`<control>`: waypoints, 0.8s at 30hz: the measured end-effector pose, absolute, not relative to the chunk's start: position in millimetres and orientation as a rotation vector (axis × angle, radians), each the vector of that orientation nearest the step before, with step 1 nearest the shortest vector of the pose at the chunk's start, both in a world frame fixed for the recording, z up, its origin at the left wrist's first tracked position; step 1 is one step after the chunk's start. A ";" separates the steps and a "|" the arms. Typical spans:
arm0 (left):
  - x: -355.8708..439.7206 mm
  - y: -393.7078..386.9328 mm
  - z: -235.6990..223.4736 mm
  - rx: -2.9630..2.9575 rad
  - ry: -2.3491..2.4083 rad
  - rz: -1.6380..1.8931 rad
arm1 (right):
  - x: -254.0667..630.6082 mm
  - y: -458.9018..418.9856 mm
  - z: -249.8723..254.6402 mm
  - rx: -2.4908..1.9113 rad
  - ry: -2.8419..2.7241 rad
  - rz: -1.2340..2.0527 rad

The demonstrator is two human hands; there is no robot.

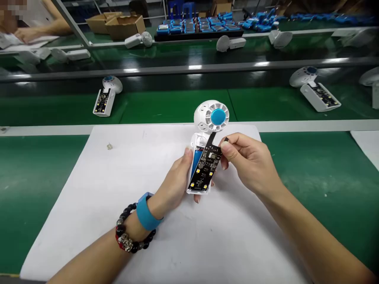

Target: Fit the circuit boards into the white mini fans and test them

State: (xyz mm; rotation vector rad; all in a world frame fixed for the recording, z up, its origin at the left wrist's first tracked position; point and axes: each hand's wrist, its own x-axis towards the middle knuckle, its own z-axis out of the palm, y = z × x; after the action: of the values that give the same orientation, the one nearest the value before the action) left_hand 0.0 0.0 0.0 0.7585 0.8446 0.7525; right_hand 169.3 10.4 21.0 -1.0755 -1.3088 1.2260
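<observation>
My left hand (174, 181) is wrapped round the open white handle of a small handheld fan (207, 118) with a blue hub, held above the white mat (118, 205). A black circuit board (205, 167) with yellow LEDs lies tilted in the handle, and a blue battery (196, 161) shows beneath it. My right hand (248, 161) pinches the board's upper right corner, next to a small black part at my fingertips. Both hands are closed.
A tiny screw (109, 146) lies on the mat's left part. Further open fans (106, 96) (315, 88) lie on the green conveyor behind. Cardboard boxes (124, 24) and trays of blue parts (201, 24) stand at the back. Another person's arm (38, 29) rests at the top left.
</observation>
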 end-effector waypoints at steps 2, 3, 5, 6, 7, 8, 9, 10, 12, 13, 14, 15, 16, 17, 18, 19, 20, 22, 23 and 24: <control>0.5 -0.2 0.6 0.754 0.818 0.747 | 168.2 8.1 24.7 -1.075 -1.384 1.147; 0.6 -0.3 0.9 0.748 0.805 0.747 | 168.2 7.1 26.2 -1.085 -1.418 1.112; 0.8 -0.4 1.5 0.732 0.784 0.753 | 169.5 5.7 28.3 -1.117 -1.480 1.054; 0.9 -0.3 1.5 0.728 0.777 0.759 | 170.5 5.2 28.9 -1.131 -1.511 1.030; 1.0 -0.3 1.4 0.728 0.772 0.771 | 171.4 4.9 29.2 -1.142 -1.540 1.009; 1.0 -0.2 1.2 0.731 0.770 0.777 | 172.0 4.6 29.4 -1.153 -1.568 0.988; 1.0 -0.1 0.7 0.736 0.771 0.780 | 172.4 4.3 29.5 -1.166 -1.593 0.964; 0.9 0.0 0.2 0.743 0.779 0.776 | 172.4 3.9 29.6 -1.181 -1.617 0.937; 0.2 -0.3 -0.8 0.765 0.801 0.771 | 171.2 2.3 29.9 -1.211 -1.671 0.863; -0.3 -0.9 -1.1 0.798 0.808 0.779 | 170.1 1.0 30.1 -1.225 -1.704 0.822; -1.0 -1.7 -1.1 0.850 0.814 0.799 | 168.8 -0.7 30.3 -1.233 -1.739 0.783; -1.9 -2.9 -0.8 0.919 0.818 0.829 | 167.3 -2.7 30.3 -1.232 -1.771 0.751; -2.7 -4.5 -0.1 0.996 0.821 0.868 | 165.7 -4.9 30.0 -1.216 -1.799 0.727; -3.6 -6.3 0.9 1.072 0.830 0.916 | 164.2 -7.2 29.4 -1.182 -1.819 0.709; -4.4 -8.2 2.0 1.141 0.843 0.965 | 162.7 -9.4 28.3 -1.128 -1.830 0.699; -5.1 -10.1 3.1 1.197 0.855 1.013 | 161.4 -11.2 27.0 -1.056 -1.835 0.693; -5.5 -11.9 4.0 1.235 0.856 1.054 | 160.2 -12.7 25.5 -0.975 -1.838 0.693; -5.9 -14.9 4.7 1.270 0.816 1.096 | 158.4 -14.1 22.7 -0.824 -1.853 0.702; -6.0 -16.0 4.5 1.269 0.779 1.094 | 157.9 -14.1 21.7 -0.763 -1.872 0.705; -6.0 -16.8 4.1 1.261 0.742 1.086 | 157.7 -13.6 21.1 -0.716 -1.900 0.702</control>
State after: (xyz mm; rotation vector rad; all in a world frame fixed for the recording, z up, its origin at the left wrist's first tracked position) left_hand -6.0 -16.8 4.1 1.2605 0.7420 1.0861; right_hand 157.7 -13.6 21.1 -0.7160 -1.8999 0.7024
